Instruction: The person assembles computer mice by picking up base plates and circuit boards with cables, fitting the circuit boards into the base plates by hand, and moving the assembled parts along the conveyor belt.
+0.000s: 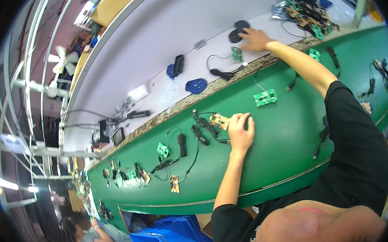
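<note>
My left hand (241,133) is low over the green work surface, palm down, thumb apart from the fingers. Its outer edge is right beside a tan circuit board (219,121) with black cables; whether it touches the board, I cannot tell. Stretched toward the shelf along the back, my right hand (256,39) has its fingers spread, their tips at two round black parts (237,35). Just below that hand lies a small green circuit board (236,53) with a black cable (223,74). Another green board (265,98) sits on the surface between my arms.
Several boards with cables (182,144) lie along the green bench (225,181) to the left. A heap of wired boards (310,16) is at the back right. Dark blue pieces (196,86) lie on the shelf. Blue bins (170,237) stand below the bench; another person (101,237) sits far left.
</note>
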Demonstrator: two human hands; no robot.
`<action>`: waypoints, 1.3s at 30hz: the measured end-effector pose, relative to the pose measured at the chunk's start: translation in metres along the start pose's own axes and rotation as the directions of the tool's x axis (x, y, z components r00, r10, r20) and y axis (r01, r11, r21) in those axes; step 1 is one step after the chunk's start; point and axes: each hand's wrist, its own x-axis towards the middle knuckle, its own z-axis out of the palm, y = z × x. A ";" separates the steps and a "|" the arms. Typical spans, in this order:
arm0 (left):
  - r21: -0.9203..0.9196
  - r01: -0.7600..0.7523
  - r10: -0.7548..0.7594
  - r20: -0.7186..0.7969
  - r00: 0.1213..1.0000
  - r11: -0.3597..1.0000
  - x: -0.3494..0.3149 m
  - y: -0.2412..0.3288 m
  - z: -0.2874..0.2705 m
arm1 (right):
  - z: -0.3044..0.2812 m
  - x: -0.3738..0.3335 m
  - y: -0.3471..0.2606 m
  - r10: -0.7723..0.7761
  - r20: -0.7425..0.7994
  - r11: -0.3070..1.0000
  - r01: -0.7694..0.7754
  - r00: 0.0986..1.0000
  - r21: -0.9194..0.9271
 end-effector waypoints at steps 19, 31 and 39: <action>-0.005 0.006 -0.007 -0.054 0.999 1.000 0.008 0.012 0.005 | 0.004 0.016 0.016 0.120 0.031 0.992 -0.118 0.992 -0.048; 0.014 -0.290 0.290 -0.113 0.950 0.957 -0.006 0.046 -0.030 | -0.123 -0.126 -0.019 -0.375 -0.263 0.837 0.447 0.889 0.316; -0.100 -0.354 0.363 0.415 0.835 0.930 -0.046 0.046 -0.018 | -0.001 -0.065 -0.184 -0.637 -0.185 0.598 0.631 0.748 0.493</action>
